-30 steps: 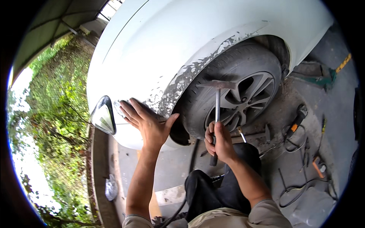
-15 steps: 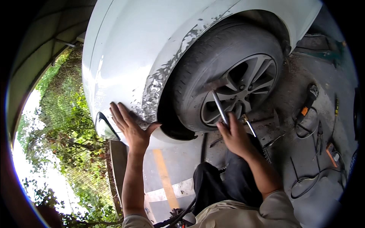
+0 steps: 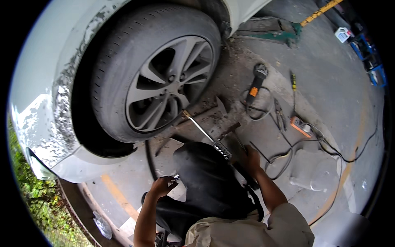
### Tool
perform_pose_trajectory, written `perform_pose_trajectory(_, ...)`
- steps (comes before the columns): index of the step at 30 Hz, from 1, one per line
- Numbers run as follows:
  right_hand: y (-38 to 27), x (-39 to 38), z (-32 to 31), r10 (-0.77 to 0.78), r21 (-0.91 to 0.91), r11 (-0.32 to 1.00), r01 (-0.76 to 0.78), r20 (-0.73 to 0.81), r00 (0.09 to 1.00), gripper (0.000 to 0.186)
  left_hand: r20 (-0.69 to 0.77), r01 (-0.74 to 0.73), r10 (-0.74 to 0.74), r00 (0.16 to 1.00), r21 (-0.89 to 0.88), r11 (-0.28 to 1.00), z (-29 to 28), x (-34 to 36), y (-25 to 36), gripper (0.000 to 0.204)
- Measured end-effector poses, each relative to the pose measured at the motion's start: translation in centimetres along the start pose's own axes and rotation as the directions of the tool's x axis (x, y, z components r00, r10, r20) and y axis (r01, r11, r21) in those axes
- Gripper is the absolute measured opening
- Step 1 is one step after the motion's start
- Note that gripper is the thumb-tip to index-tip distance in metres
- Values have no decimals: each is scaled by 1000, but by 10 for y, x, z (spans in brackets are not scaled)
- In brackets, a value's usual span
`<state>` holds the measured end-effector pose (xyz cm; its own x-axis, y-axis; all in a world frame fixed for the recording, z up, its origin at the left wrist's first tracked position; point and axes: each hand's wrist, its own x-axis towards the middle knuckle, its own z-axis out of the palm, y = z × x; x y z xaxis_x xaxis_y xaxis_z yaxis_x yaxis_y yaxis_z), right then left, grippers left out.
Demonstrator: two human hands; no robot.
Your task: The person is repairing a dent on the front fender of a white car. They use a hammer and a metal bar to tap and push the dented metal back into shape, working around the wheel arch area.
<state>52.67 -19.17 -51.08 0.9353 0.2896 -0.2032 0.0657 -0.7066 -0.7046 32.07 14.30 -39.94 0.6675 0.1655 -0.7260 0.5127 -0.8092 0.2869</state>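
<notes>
My left hand (image 3: 161,186) is beside my black-trousered knee (image 3: 193,162), fingers loosely bent and apart, fingertips by a small shiny thing too small to name. My right hand (image 3: 251,159) is closed on a hammer (image 3: 231,128), held low to the right of the knee, its head over the floor. A long silver rod (image 3: 201,128) with a dark perforated lower end lies near it. Another hammer (image 3: 219,106) lies by the tyre (image 3: 113,82) of the white car, whose fender (image 3: 61,107) has patchy, scraped paint along the arch.
An angle grinder (image 3: 257,82), pliers (image 3: 279,113), a yellow screwdriver (image 3: 293,82), an orange power strip (image 3: 300,126), cables and a translucent plastic item (image 3: 312,168) lie rightward. A green floor jack (image 3: 284,35) and blue cases (image 3: 362,49) stand farther back. A kerb (image 3: 74,197) borders greenery at left.
My left hand has left the fender and come down to my knee. My right hand has lowered the hammer from the wheel toward the floor at right. The view has swung toward the tools.
</notes>
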Motion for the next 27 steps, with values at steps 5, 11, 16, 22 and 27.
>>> perform_pose_trajectory(5,52,11,6,-4,-196,979,-62,-317,949,30,-109,-29,8,994,-192,981,52,18,-54,39)
perform_pose_trajectory(11,29,-40,47,-95,-177,976,125,170,981,47,-310,12,-51,949,-128,992,70,36,-88,44)
perform_pose_trajectory(16,5,-75,56,118,-598,799,59,252,960,52,-475,-184,141,868,-44,982,134,102,-37,58)
perform_pose_trajectory(22,37,-74,42,81,-697,701,151,289,954,13,-297,32,-133,946,-322,946,145,154,-3,41)
perform_pose_trajectory(27,48,-60,5,-162,-800,577,163,83,983,15,-478,-31,-97,873,-253,967,130,129,-43,44)
